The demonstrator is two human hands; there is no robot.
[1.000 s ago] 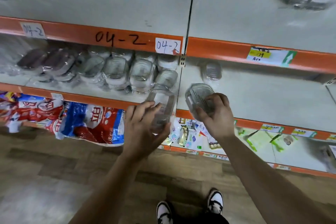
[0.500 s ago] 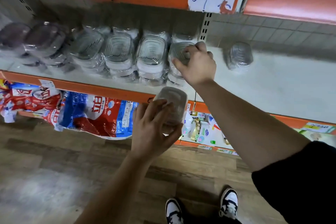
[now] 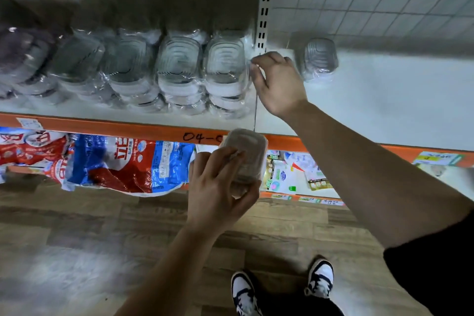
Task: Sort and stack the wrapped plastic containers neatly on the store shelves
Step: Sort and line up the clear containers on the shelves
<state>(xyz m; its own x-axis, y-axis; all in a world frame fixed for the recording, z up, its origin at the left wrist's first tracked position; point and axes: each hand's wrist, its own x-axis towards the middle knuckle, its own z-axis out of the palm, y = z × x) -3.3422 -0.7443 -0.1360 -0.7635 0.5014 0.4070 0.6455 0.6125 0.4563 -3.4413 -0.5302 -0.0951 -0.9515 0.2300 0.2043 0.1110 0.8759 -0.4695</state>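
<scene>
Stacks of clear wrapped plastic containers (image 3: 128, 67) fill the left bay of the white shelf (image 3: 384, 110). My right hand (image 3: 278, 83) hovers at the right side of the rightmost stack (image 3: 225, 64), fingers loosely curled, fingertips touching its wrap and holding nothing. In front of the shelf's orange edge (image 3: 102, 126), my left hand (image 3: 218, 187) grips one wrapped container (image 3: 246, 151). A single wrapped container (image 3: 319, 61) stands alone in the right bay, just behind my right hand.
Darker wrapped containers (image 3: 18, 59) lie at the far left of the shelf. A slotted metal upright (image 3: 264, 13) divides the two bays. Red and blue bags (image 3: 115, 161) and small packets (image 3: 282, 174) sit on the shelf below. My shoes (image 3: 282, 287) stand on the wooden floor.
My right hand carried its container to the rightmost stack, left it on top and drew back to the stack's right side. My left hand still holds its container below. The camera moved closer.
</scene>
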